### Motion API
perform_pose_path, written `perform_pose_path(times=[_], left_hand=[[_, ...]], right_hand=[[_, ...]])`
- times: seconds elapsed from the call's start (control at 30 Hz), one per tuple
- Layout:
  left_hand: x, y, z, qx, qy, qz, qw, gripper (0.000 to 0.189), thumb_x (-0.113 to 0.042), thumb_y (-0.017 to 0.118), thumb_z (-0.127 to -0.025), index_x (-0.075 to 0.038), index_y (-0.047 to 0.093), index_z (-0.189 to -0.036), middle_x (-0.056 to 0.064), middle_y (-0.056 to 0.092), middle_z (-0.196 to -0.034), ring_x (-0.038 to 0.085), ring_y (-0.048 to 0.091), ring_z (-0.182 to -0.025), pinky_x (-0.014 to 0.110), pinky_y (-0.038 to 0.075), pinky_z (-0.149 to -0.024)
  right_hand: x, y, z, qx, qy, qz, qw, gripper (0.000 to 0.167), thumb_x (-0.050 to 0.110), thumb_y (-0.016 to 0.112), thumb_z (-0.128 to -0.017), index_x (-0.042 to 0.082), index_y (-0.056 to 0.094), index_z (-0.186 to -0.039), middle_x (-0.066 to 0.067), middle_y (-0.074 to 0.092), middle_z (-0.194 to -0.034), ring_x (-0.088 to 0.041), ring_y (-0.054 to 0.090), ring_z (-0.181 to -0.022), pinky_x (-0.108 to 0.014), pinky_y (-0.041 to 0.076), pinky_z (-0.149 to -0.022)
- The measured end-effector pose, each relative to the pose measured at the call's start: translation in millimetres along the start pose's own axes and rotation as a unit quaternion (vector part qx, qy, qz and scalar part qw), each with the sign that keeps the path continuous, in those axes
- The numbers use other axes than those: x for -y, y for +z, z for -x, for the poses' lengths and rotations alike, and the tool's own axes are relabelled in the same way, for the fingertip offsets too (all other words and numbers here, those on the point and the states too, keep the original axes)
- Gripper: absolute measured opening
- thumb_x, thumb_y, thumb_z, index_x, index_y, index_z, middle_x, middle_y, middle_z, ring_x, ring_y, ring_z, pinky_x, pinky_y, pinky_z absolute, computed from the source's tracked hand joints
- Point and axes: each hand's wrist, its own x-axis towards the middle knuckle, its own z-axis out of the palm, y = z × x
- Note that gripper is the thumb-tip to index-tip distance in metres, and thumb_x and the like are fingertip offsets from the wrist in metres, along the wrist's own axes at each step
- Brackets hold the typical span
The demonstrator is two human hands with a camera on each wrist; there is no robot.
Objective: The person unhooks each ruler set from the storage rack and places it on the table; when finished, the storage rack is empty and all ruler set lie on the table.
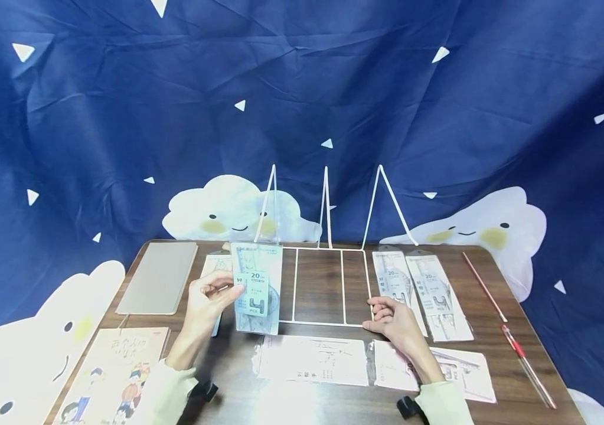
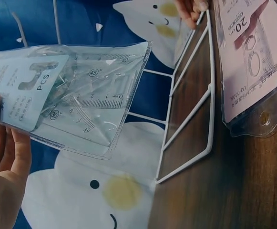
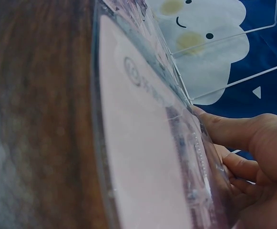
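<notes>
My left hand pinches a clear-sleeved ruler set with a blue card marked 20 cm, thumb in front and fingers behind. The set is held upright over the left part of a white wire rack, hiding that section. In the left wrist view the ruler set shows rulers and set squares through the plastic. My right hand grips the rack's near right corner between thumb and fingers. Beside that hand, in the right wrist view, a pink-card ruler set fills much of the picture.
More ruler sets lie around the rack: one pack at right, another pack in front, part of one at left. A grey tablet-like board and picture book lie left; a pencil and pen right.
</notes>
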Motion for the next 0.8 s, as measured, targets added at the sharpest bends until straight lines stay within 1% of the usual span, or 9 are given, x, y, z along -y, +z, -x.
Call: perform_pose_path(times=[0.17,0.27,0.53,0.7,0.8], left_hand=[[-5.7,1.2,8.4,-0.016,-0.004,0.001,0.9999,0.018,0.007,0.078,-0.088,0.002,0.074,-0.105,0.004,0.078,-0.095,0.016,0.074,-0.089,0.025,0.061,-0.080],[-8.8,2.2,12.3,-0.020,-0.006,0.001,0.9998,0.019,0.007,0.079,-0.087,0.001,0.074,-0.105,0.005,0.078,-0.095,0.016,0.074,-0.089,0.025,0.061,-0.080],[-16.0,4.3,18.1,-0.011,0.002,0.008,0.9999,0.020,0.009,0.077,-0.087,0.001,0.074,-0.105,0.004,0.078,-0.096,0.014,0.074,-0.089,0.026,0.061,-0.083],[-15.4,0.7,22.4,-0.021,0.008,0.007,0.9997,0.020,0.008,0.078,-0.086,0.001,0.075,-0.105,0.005,0.078,-0.097,0.014,0.074,-0.088,0.026,0.061,-0.083],[-11.1,-5.0,25.2,-0.032,0.002,0.009,0.9995,0.021,0.011,0.077,-0.085,0.001,0.075,-0.104,0.005,0.078,-0.095,0.013,0.073,-0.086,0.024,0.061,-0.080]], right_hand=[[0.4,-1.0,3.3,0.005,-0.011,-0.008,0.9999,0.060,0.002,0.093,-0.074,-0.005,0.066,-0.128,-0.015,0.064,-0.101,-0.011,0.061,-0.075,-0.019,0.055,-0.064],[0.3,-1.4,4.5,0.006,-0.011,-0.009,0.9999,0.061,0.002,0.092,-0.075,-0.006,0.065,-0.129,-0.015,0.063,-0.101,-0.011,0.061,-0.075,-0.019,0.055,-0.064],[-2.6,-1.0,2.1,0.002,0.009,0.000,1.0000,0.058,0.002,0.092,-0.075,-0.001,0.067,-0.128,-0.012,0.063,-0.100,-0.009,0.060,-0.074,-0.019,0.055,-0.065],[-1.7,-0.6,0.4,0.003,0.000,-0.002,1.0000,0.059,0.002,0.092,-0.075,-0.003,0.067,-0.128,-0.013,0.063,-0.100,-0.010,0.060,-0.074,-0.019,0.055,-0.065],[0.5,-1.0,0.1,0.003,-0.006,-0.006,1.0000,0.059,0.002,0.092,-0.074,-0.004,0.067,-0.127,-0.014,0.063,-0.100,-0.010,0.061,-0.074,-0.019,0.055,-0.064]])
